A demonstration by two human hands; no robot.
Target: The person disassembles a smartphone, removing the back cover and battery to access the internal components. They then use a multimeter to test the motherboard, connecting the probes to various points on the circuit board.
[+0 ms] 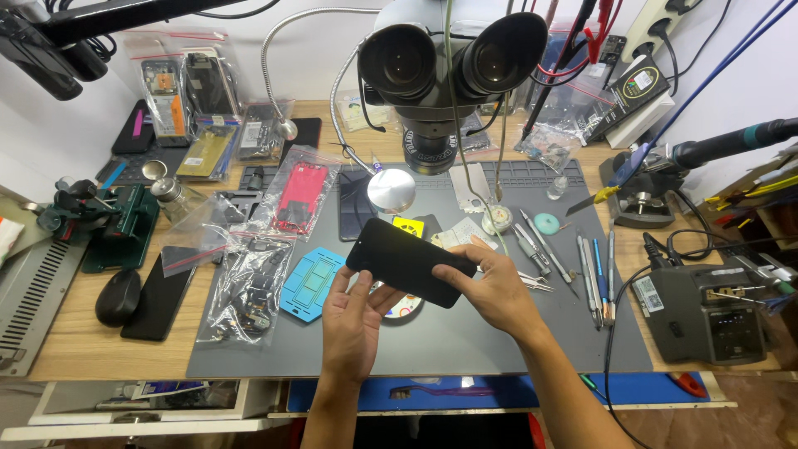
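Right now both hands hold a black smartphone point(409, 262) just above the grey work mat point(465, 349), directly in front of the stereo microscope point(440, 75) that hangs over the mat's far half. The left hand point(353, 320) cups the phone's lower left corner, thumb up along its near edge and fingers curled under it. The right hand point(490, 287) grips the opposite end, fingers wrapped over the edge; both are closed on the phone, neither spread wide. The phone sits tilted, dark face up, its left corner higher than the right.

Left of the microscope lie clear bags of parts point(249, 291), one with a red phone frame point(299, 195), and a blue stencil plate point(312, 283) rests just beside the left hand. Right of the microscope, tweezers and screwdrivers point(594, 266) lie in a row, with a soldering station point(706, 312) beyond them.

To handle it well, I judge the grip should stay on the phone's edges, not the glass, with the phone kept low over the mat and clear of the round lamp head point(391, 189) behind it.
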